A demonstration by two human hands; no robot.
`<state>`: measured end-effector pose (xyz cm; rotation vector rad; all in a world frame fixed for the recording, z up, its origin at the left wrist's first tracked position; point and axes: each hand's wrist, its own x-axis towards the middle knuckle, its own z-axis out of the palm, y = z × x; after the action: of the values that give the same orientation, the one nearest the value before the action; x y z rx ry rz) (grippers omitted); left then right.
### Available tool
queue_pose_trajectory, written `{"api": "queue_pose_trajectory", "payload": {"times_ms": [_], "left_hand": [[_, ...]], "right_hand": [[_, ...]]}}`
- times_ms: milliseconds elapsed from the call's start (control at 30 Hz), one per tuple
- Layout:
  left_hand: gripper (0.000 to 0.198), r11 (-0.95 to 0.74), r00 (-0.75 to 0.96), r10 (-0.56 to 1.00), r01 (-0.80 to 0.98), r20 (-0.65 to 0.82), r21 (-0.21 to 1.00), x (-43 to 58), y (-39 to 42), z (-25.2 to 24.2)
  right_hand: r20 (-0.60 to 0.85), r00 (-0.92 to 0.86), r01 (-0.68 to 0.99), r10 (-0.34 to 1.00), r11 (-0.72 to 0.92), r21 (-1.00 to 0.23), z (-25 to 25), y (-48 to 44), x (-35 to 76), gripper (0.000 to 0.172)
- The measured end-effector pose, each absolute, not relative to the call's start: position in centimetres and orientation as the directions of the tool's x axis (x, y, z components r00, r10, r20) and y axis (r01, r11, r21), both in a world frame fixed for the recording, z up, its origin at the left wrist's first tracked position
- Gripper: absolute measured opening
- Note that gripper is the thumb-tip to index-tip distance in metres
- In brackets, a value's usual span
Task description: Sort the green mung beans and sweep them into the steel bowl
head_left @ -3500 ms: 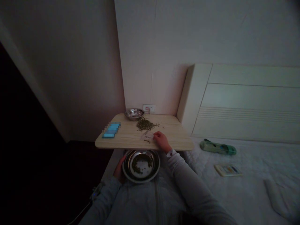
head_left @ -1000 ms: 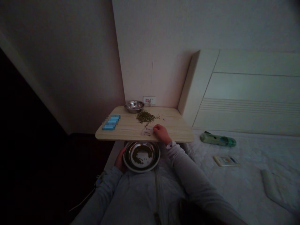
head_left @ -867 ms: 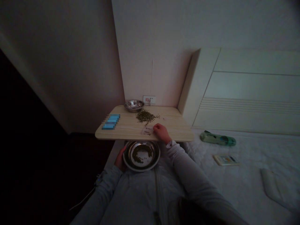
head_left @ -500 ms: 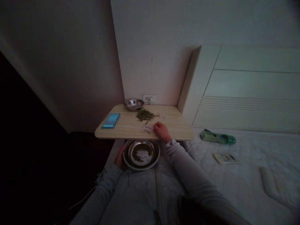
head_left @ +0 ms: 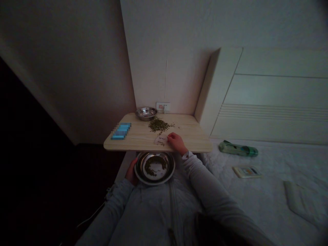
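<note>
My left hand is closed on the left rim of a steel bowl, held just below the table's front edge. Small green beans lie in a ring over the bowl's bottom. On the table my right hand is closed, thumb and finger pinching the right edge of a pale, thin sheet with dark marks on it. Whether the sheet is plastic or paper I cannot tell. Just beyond the sheet spreads a loose pile of green beans, a few scattered to its right.
A second steel bowl stands at the back of the wooden table, near a wall socket. To the left lies a blurred blue phone-like object. A green bottle and a phone rest on the bed.
The sheet beside my right hand has shifted slightly and its marks look different. Both hands and the bowl stay nearly where they were; the view has tilted very little.
</note>
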<state>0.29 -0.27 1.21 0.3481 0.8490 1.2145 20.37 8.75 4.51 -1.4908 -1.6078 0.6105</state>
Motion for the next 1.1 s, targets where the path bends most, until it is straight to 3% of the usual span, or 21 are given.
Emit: {"api": "queue_pose_trajectory", "payload": {"times_ms": [1100], "left_hand": [[0.03,0.33,0.075,0.924,-0.655,-0.376,0.68,0.29,-0.4,1.42]], "right_hand": [[0.267,0.067,0.524,0.961,0.194,-0.829,4.66,8.59,20.43,0.013]]}}
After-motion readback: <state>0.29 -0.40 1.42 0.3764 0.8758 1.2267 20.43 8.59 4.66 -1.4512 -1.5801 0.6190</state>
